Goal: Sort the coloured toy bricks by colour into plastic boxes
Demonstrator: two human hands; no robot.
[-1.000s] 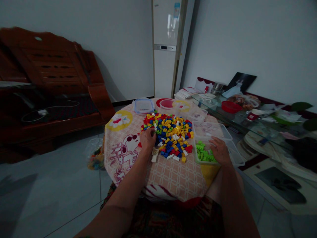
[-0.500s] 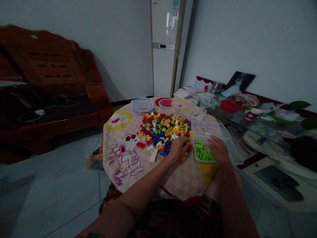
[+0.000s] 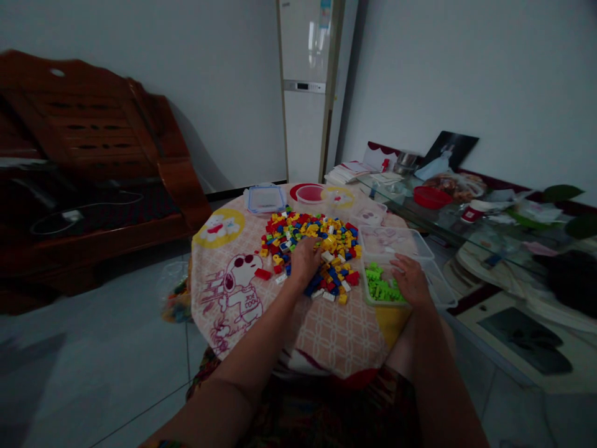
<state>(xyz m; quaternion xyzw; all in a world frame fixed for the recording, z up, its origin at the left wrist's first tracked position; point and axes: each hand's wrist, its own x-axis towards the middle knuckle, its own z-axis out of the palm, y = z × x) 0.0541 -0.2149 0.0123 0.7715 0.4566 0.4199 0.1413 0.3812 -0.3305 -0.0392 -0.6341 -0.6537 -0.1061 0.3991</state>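
Observation:
My left hand is over the middle of a mixed pile of toy building bricks in red, yellow, blue, white and green. Its fingers are bent down among the bricks and drawn together; what lies between the fingertips is hidden. Bright green bricks fill part of a clear plastic box right of the pile. Over the right side of that box hovers or rests my right hand, its fingers apart and loosely curved, with nothing visible in them.
A patterned cloth covers the round table. At its far side are a blue-rimmed container and a pink-rimmed bowl. A cluttered glass-topped stand adjoins on the right. A wooden bench stands left, near a bag on the floor.
My left hand has moved left and away from me, from the pile's near right edge to its middle, uncovering bricks there. My right hand stays at the box.

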